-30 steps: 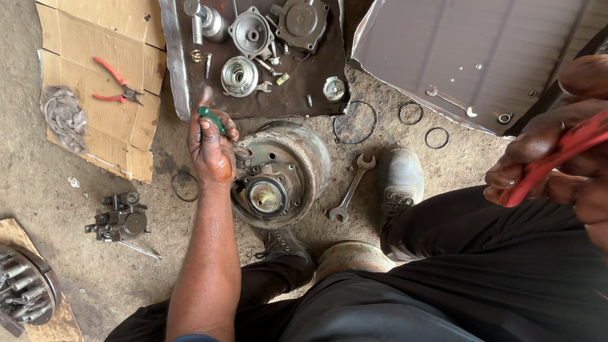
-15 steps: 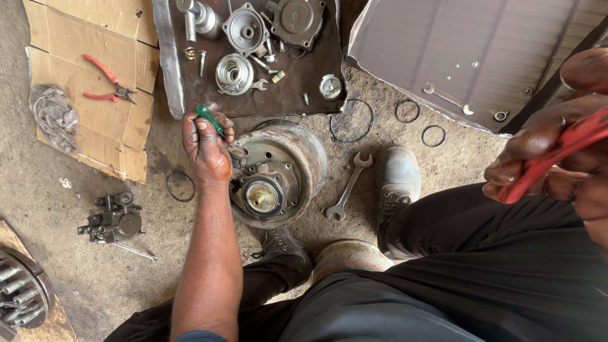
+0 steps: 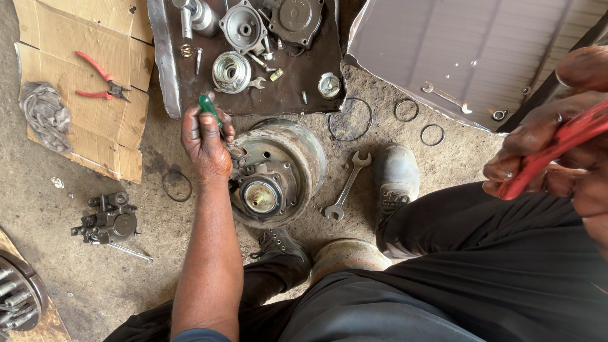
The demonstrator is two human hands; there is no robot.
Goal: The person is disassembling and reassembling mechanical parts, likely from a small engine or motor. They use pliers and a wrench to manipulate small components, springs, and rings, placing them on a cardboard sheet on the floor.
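The left hand [image 3: 206,142] gripped a green-handled screwdriver [image 3: 209,109] against the upper left edge of the hub [image 3: 278,174] (lying on the floor [image 3: 95,291], a spanner [image 3: 345,185] just beside it), while the right hand [image 3: 551,149], raised well apart, was closed around a red tool [image 3: 557,149].

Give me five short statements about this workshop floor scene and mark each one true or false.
1. The left hand grips a green-handled tool. True.
2. The wrench lies on the cardboard. False: it lies on the ground beside the drum-shaped metal part.
3. Red-handled pliers rest on the cardboard. True.
4. The right hand is empty. False: it holds something red.
5. The grey rag covers the drum-shaped metal part. False: it lies on the cardboard.
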